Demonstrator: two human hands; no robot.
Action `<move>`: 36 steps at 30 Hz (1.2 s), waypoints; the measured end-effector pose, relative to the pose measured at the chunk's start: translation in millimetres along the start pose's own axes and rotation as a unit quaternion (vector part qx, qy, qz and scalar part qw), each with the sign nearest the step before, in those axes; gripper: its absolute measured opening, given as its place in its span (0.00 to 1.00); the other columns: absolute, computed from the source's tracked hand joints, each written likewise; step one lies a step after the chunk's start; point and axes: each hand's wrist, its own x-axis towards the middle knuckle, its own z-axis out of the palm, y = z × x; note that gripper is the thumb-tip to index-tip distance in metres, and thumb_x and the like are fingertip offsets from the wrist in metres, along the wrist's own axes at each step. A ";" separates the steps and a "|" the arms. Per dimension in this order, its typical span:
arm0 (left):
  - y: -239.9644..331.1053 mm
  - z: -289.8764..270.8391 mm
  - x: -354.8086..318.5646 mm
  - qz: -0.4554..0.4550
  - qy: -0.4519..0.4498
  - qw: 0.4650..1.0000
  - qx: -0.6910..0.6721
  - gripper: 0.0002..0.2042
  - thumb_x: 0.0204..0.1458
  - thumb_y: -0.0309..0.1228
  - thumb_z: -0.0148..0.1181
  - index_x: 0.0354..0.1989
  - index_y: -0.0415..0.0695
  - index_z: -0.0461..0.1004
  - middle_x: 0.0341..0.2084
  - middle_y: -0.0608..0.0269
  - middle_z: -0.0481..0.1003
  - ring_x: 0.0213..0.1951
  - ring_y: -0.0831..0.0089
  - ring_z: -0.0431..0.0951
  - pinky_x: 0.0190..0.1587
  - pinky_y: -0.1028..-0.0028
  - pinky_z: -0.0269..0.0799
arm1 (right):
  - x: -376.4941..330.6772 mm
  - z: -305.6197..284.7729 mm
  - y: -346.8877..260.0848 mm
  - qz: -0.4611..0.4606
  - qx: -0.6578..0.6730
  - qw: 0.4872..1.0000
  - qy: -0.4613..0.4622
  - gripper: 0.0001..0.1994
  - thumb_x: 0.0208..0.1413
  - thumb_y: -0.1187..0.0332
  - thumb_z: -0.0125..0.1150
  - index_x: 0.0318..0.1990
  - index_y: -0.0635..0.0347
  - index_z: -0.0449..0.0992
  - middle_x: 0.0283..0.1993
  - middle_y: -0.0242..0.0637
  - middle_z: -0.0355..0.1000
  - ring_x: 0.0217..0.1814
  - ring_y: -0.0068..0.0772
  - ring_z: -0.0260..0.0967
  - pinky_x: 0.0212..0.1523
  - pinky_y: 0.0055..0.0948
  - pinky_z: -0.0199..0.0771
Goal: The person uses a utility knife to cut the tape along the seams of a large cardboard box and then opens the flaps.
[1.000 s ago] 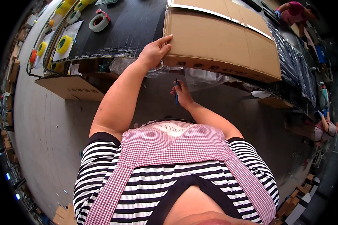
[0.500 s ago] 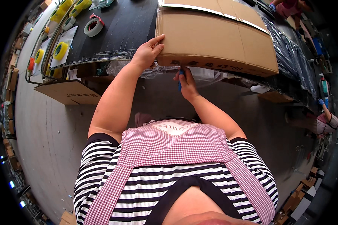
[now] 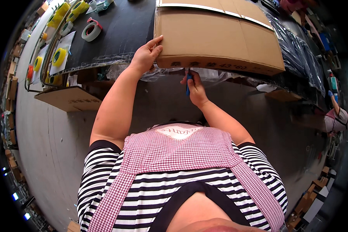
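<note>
A large closed cardboard box [image 3: 216, 36] with a pale strip across its top lies at the front edge of a black work table [image 3: 120, 29]. My left hand [image 3: 145, 56] grips its near left corner, with the thumb and fingertips pressed against the cardboard. Just below the box's near edge is my right hand [image 3: 197, 91], its fingers closed around a slim blue tool [image 3: 188, 84] held upright. The tool's upper end meets the shadow under the box, and I cannot tell its exact kind.
Left on the table sits a tape roll with a red dispenser [image 3: 91, 30]. Yellow tape rolls [image 3: 59, 57] line the rack beyond. Black plastic sheeting [image 3: 297, 54] covers the right side. A cardboard flap [image 3: 67, 98] juts out low left; a co-worker [image 3: 336, 116] stands far right.
My right hand, with the blue tool, has shifted slightly right along the box's near edge. My left hand keeps its hold on the corner. The whole view has drifted a little.
</note>
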 end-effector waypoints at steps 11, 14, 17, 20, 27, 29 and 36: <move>-2.8 0.6 3.4 0.024 0.001 1.000 0.010 0.24 0.63 0.36 0.59 0.68 0.56 0.69 0.37 0.63 0.80 0.39 0.81 0.74 0.46 0.77 0.71 | 7.0 -11.0 35.6 0.023 -0.030 0.999 -0.031 0.15 0.73 0.62 0.45 0.61 0.58 0.65 0.42 0.33 0.70 0.45 0.29 0.72 0.53 0.33 0.71; 6.8 2.2 1.0 0.008 -0.001 1.000 0.022 0.24 0.63 0.36 0.59 0.68 0.56 0.69 0.37 0.63 0.80 0.38 0.81 0.73 0.45 0.77 0.71 | -22.6 -19.8 67.8 0.201 -0.002 0.979 -0.024 0.13 0.72 0.67 0.45 0.59 0.58 0.66 0.38 0.32 0.70 0.41 0.29 0.74 0.49 0.32 0.73; -2.9 1.1 3.0 0.013 0.006 1.000 0.006 0.23 0.64 0.35 0.58 0.68 0.54 0.69 0.37 0.60 0.81 0.38 0.79 0.76 0.46 0.77 0.71 | -40.1 -20.0 58.6 0.168 0.035 0.985 -0.034 0.13 0.72 0.68 0.44 0.61 0.57 0.65 0.40 0.33 0.70 0.42 0.29 0.74 0.51 0.32 0.73; -11.1 0.6 3.7 0.003 -0.001 0.999 -0.034 0.23 0.64 0.36 0.58 0.68 0.54 0.69 0.37 0.60 0.80 0.38 0.79 0.76 0.46 0.77 0.71 | -24.8 -17.6 6.3 0.054 0.027 0.998 0.007 0.14 0.72 0.69 0.43 0.62 0.57 0.65 0.42 0.33 0.70 0.44 0.29 0.73 0.52 0.31 0.71; -6.5 2.8 4.2 0.031 0.001 0.999 -0.007 0.23 0.64 0.35 0.58 0.68 0.51 0.69 0.39 0.61 0.81 0.39 0.80 0.75 0.48 0.78 0.70 | 5.1 -43.1 7.1 0.000 0.000 0.999 0.038 0.17 0.74 0.61 0.44 0.62 0.59 0.64 0.44 0.33 0.71 0.47 0.29 0.72 0.56 0.32 0.69; -5.3 0.7 3.1 0.029 0.001 1.000 -0.009 0.23 0.64 0.35 0.58 0.68 0.51 0.69 0.40 0.60 0.81 0.41 0.80 0.76 0.48 0.78 0.70 | 6.5 -44.2 9.5 0.007 -0.034 0.999 0.036 0.17 0.74 0.61 0.44 0.62 0.59 0.65 0.43 0.32 0.71 0.46 0.29 0.72 0.54 0.32 0.70; -3.5 4.4 5.7 0.031 0.013 0.999 -0.001 0.22 0.64 0.34 0.58 0.67 0.53 0.69 0.41 0.61 0.80 0.39 0.80 0.75 0.46 0.79 0.71 | -33.3 -59.8 61.7 0.184 -0.036 0.982 -0.012 0.15 0.73 0.65 0.43 0.62 0.60 0.65 0.40 0.33 0.70 0.39 0.29 0.74 0.47 0.34 0.74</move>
